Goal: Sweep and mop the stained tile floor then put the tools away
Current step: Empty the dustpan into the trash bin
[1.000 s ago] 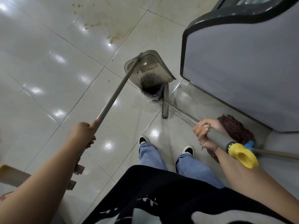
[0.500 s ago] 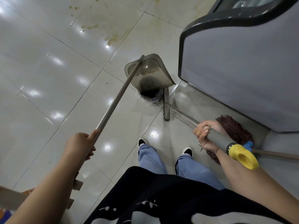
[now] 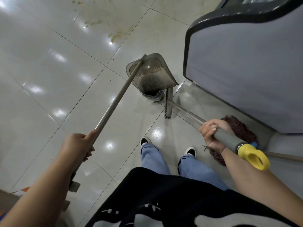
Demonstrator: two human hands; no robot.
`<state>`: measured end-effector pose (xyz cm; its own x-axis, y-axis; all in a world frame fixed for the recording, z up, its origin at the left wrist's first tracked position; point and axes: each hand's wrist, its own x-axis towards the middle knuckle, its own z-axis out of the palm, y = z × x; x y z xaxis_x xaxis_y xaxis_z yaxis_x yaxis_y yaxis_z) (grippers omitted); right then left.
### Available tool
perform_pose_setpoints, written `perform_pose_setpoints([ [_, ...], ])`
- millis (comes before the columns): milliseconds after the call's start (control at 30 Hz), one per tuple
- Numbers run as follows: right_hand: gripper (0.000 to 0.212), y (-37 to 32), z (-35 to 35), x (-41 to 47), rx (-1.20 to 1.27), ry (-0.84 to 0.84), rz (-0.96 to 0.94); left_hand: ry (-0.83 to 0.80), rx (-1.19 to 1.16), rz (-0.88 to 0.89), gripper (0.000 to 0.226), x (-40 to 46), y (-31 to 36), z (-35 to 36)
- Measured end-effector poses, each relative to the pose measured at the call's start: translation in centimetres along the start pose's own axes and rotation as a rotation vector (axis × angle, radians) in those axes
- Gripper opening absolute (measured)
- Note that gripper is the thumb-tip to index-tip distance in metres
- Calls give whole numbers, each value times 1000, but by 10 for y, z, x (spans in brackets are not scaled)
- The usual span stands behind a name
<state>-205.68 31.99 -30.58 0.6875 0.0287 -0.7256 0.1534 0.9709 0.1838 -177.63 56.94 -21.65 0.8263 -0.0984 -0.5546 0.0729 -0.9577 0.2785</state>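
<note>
My left hand grips the long metal handle of a grey translucent dustpan, which is tilted over a small bin lined with a dark bag. Dark dust lies in the pan's lower end. My right hand is closed on the grey grip of a broom handle with a yellow end loop; the broom head rests on the floor beside the bin. A brown mop head lies on the tiles under my right hand. Brown stains mark the tile floor farther out.
A large grey cabinet with a black rim stands close on the right. My feet are just behind the bin. A wooden piece sits low at the left near my arm. Glossy tiles stretch to the left.
The dustpan has shifted slightly toward the bin and stays tipped over it. The view has moved a little; both hands keep their grips.
</note>
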Motion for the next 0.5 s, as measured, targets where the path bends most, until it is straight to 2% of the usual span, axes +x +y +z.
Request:
perform_pose_setpoints([
  [133,54,3,5,-3,-13,-8,-5,-27,-91,-51,47,5,3,-26],
  [367,53,5,23,-21,-50,-54,-30,-125,-120,-65,50,-6,7,-68],
  [500,52,4,31,-44,-113,-63,-73,-194,-124,-159,54,-19,2,-96],
])
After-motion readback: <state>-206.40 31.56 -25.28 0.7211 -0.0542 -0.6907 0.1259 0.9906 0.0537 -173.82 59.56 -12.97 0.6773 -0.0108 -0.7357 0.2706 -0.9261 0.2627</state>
